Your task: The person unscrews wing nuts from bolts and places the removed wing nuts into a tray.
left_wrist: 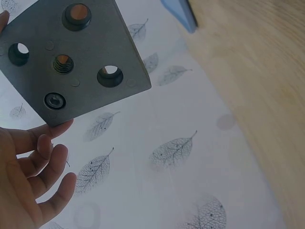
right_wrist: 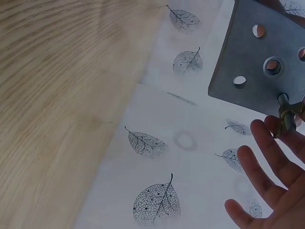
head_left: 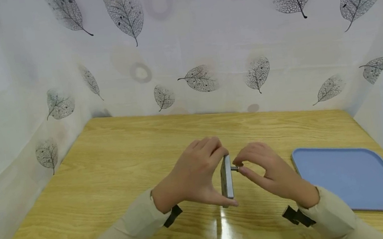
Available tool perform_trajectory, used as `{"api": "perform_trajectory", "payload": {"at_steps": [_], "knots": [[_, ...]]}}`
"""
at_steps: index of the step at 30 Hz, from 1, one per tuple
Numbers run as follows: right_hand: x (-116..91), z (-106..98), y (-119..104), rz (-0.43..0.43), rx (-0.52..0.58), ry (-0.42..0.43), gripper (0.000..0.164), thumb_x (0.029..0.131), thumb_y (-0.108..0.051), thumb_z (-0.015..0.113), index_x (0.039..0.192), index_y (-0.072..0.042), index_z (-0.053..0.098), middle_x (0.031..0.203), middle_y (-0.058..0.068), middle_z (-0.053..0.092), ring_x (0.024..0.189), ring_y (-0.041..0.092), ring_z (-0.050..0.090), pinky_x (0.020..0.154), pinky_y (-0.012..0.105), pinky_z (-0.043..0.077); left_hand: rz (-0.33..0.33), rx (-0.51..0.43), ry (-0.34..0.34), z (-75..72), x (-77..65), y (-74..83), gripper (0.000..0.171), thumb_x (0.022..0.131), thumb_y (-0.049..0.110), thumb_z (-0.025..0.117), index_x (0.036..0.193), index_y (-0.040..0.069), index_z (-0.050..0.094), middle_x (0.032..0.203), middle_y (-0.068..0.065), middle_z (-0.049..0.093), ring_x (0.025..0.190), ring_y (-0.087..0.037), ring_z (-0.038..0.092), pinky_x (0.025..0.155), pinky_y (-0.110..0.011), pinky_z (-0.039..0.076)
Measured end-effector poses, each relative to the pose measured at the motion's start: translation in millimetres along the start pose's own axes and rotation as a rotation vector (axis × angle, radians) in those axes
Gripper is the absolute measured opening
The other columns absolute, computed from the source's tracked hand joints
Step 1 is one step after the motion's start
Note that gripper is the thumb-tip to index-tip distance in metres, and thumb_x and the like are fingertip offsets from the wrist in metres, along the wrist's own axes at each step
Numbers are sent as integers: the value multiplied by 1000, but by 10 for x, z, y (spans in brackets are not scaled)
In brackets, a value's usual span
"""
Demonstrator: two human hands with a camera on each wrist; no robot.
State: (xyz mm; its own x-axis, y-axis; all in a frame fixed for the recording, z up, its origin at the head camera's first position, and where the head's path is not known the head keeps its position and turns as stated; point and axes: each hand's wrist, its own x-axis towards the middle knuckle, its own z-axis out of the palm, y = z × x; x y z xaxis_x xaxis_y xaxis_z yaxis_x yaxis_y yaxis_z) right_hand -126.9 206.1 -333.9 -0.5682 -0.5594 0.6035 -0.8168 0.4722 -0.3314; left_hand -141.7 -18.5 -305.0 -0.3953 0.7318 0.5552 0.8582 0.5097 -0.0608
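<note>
Above the table, my left hand (head_left: 195,175) grips a square grey metal plate (head_left: 228,177) by its edges, thumb below and fingers on top. The plate stands upright, nearly edge-on in the head view. Several round holes pass through it, the middle one threaded in the left wrist view. A bolt (right_wrist: 284,99) sticks out of the plate's right face near one corner; its socket head (left_wrist: 55,100) sits recessed on the other face. On the bolt is a brass-coloured wing nut (right_wrist: 287,116), which my right hand (head_left: 271,171) pinches between thumb and fingertips.
A blue tray (head_left: 352,179) lies on the wooden table (head_left: 127,156) at the right, beside my right forearm. White leaf-patterned sheets (head_left: 197,26) hang behind the table and along both sides. Each wrist wears a dark strap (head_left: 172,216).
</note>
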Motion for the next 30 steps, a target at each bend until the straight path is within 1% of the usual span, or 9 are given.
{"api": "perform_trajectory", "payload": {"at_steps": [2, 6, 10, 13, 16, 21, 27, 29, 30], "knots": [[-5, 8, 4, -3, 4, -10, 19, 84, -6, 65, 100, -17, 64, 95, -7, 64, 92, 9, 54, 95, 34, 34, -4, -6, -3, 3, -5, 1, 86, 47, 82, 67, 99, 14, 60, 90, 3, 47, 75, -9, 42, 68, -25, 39], [-21, 39, 7, -52, -16, 43, 8, 90, -18, 62, 97, -16, 65, 92, -6, 65, 89, 10, 56, 99, 33, 32, -12, -6, -17, 5, -11, 2, 86, 47, 83, 66, 99, 15, 59, 91, 3, 47, 77, -9, 43, 69, -25, 40], [-20, 70, 1, -143, -87, 138, 25, 95, -32, 53, 93, -11, 67, 90, 0, 65, 88, 17, 58, 105, 35, 31, -15, -5, -20, 5, -8, 2, 86, 48, 83, 66, 100, 15, 59, 91, 3, 47, 78, -9, 43, 70, -25, 40], [0, 81, -5, -229, -171, 201, 28, 96, -31, 51, 90, -8, 67, 88, 3, 65, 87, 21, 59, 102, 42, 34, -13, -2, -14, 12, -6, -2, 86, 47, 83, 66, 99, 15, 59, 91, 3, 47, 77, -9, 43, 69, -25, 40], [19, 92, -15, -312, -265, 251, 26, 96, -27, 52, 86, -8, 67, 85, 5, 65, 84, 22, 61, 94, 49, 38, -13, -2, -4, 16, -7, -3, 86, 46, 82, 67, 99, 15, 59, 91, 3, 47, 77, -10, 43, 69, -25, 40], [27, 113, -23, -408, -361, 307, 25, 95, -23, 53, 81, -9, 68, 80, 5, 65, 78, 24, 61, 87, 51, 41, -13, -7, 5, 18, -7, 0, 86, 45, 82, 68, 98, 14, 59, 91, 3, 47, 76, -10, 43, 69, -25, 40], [19, 104, -18, -460, -362, 319, 25, 94, -25, 54, 83, -8, 68, 82, 7, 65, 78, 25, 61, 87, 51, 40, -10, 7, 1, 15, -5, 5, 86, 47, 84, 65, 98, 15, 60, 91, 3, 48, 76, -9, 44, 69, -25, 40], [15, 91, -17, -436, -316, 304, 27, 95, -27, 53, 87, -6, 68, 85, 9, 64, 81, 25, 59, 88, 51, 39, -9, 6, 0, 17, -4, 4, 86, 47, 84, 65, 98, 15, 60, 91, 3, 48, 76, -9, 44, 69, -25, 40], [12, 84, -17, -406, -281, 290, 29, 95, -29, 52, 89, -5, 67, 88, 10, 64, 83, 25, 59, 90, 50, 38, -9, 6, -1, 17, -4, 4, 86, 47, 84, 65, 98, 15, 60, 91, 3, 48, 76, -9, 43, 69, -25, 40]]}}
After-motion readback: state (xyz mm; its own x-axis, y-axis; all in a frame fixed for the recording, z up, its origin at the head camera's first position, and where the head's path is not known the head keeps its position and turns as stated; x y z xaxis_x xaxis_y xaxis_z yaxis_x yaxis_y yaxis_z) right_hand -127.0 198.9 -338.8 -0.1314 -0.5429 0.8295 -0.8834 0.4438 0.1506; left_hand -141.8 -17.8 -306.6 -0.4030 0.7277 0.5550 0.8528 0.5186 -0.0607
